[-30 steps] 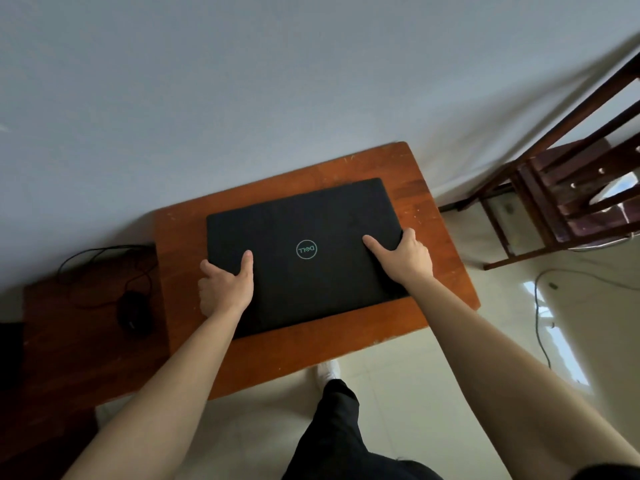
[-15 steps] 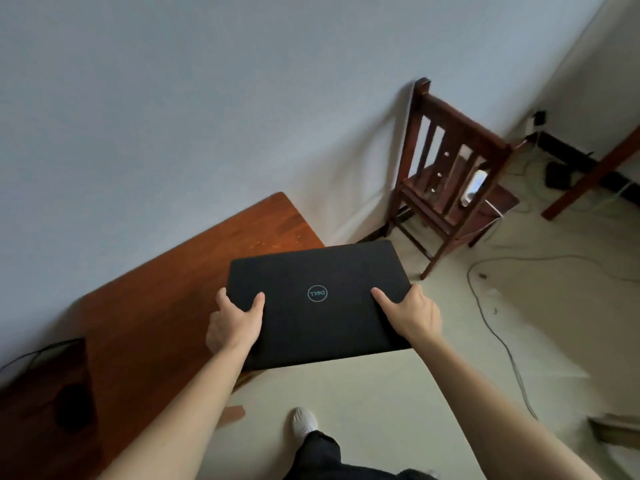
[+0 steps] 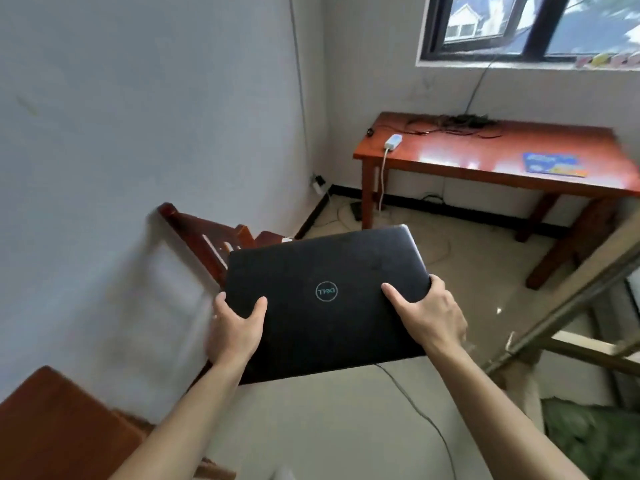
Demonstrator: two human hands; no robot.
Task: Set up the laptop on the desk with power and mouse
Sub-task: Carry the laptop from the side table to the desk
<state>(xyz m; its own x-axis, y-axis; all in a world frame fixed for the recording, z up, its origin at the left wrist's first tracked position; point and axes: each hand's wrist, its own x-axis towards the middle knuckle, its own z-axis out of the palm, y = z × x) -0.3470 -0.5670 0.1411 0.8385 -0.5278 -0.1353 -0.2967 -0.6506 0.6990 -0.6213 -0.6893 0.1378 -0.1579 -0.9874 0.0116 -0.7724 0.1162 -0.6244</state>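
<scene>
A closed black laptop (image 3: 325,271) with a round logo on its lid is held in the air over the floor. My left hand (image 3: 235,330) grips its near left corner, thumb on the lid. My right hand (image 3: 429,313) grips its right edge. Across the room, under the window, stands a reddish wooden desk (image 3: 491,161). On the desk lie a white power adapter (image 3: 393,142) with its cord hanging down, a tangle of dark cables (image 3: 453,124) and a blue mouse pad (image 3: 554,164). No mouse is visible.
A wooden chair (image 3: 204,237) stands by the left wall, partly behind the laptop. The small brown table (image 3: 59,424) is at the bottom left. A thin cable (image 3: 426,420) runs across the floor. A slanted wooden frame (image 3: 568,306) stands at the right.
Both hands lifted the laptop off the small table and carried it to the right. The view swung from the table toward the desk under the window.
</scene>
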